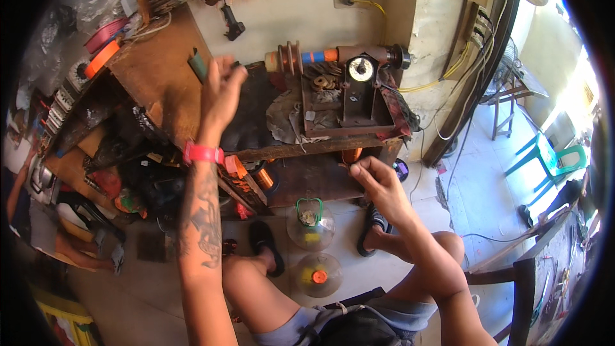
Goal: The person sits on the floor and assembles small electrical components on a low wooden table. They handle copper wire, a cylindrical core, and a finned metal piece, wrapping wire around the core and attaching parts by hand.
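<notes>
Head view: the left hand [221,96], fingers half-curled, hangs above the bench [275,150]; I cannot tell whether it grips anything. The right hand [384,189], thumb and fingertips pressed together, hangs before the bench's front edge; anything pinched is indiscernible. Near the left hand stands a green tube [197,64]; farther right, on the bench, a brown machine [353,99] bears a white dial [360,69].

the left hand [223,90] hovers near the workbench [275,150].

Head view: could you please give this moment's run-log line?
left hand: near green tube; right hand: near workbench front, grip unclear; dial machine: on workbench
</notes>
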A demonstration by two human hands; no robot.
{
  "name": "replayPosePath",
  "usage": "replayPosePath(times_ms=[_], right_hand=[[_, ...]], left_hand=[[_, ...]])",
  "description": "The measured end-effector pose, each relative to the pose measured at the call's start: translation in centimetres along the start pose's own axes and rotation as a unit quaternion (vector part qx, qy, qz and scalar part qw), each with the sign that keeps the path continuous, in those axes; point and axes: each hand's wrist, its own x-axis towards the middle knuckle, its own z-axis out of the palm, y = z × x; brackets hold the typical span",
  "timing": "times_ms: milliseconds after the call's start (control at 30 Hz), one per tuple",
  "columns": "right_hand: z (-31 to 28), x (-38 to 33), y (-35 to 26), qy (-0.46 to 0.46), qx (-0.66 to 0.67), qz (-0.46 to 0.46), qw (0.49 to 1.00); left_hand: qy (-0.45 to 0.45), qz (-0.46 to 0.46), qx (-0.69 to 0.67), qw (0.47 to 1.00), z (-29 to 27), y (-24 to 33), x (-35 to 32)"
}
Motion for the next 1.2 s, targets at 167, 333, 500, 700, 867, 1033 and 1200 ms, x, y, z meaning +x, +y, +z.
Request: replayPosePath(times_ms=[167, 333, 500, 700, 867, 1033, 1200], right_hand=[[-0.2, 2.6, -1.5, 0.005, 0.0, -0.056, 0.998], [0.0, 3.7, -1.7, -0.011, 0.007, -0.073, 0.997], [1.1, 4.4, -1.9, 0.001, -0.011, -0.105, 0.994], [2.8, 4.5, -3.6, -0.005, -0.202, -0.212, 0.956], [3.5, 4.3, -4.5, -0.018, -0.204, -0.196, 0.959], [4.1, 4.6, -4.2, -0.019, -0.184, -0.199, 0.962], [5.2, 6.5, -3.7, 0.009, -0.077, -0.177, 0.981]], left_hand=[[-0.23, 0.003, -0.037, 0.972, 0.4, -1.0, 4.3], [-0.195, 0.027, -0.042, 0.98, 0.7, 0.9, 2.9], [-0.124, 0.372, 0.245, 0.886, 0.1, 6.5, -3.7], [-0.225, 0.344, 0.221, 0.884, 0.9, 6.6, -9.4], [-0.226, 0.3, 0.117, 0.919, 0.3, 5.1, -9.1], [-0.227, 0.266, 0.111, 0.93, -0.2, 5.4, -9.8], [-0.127, 0.244, 0.066, 0.959, -0.1, 4.5, -4.9]])
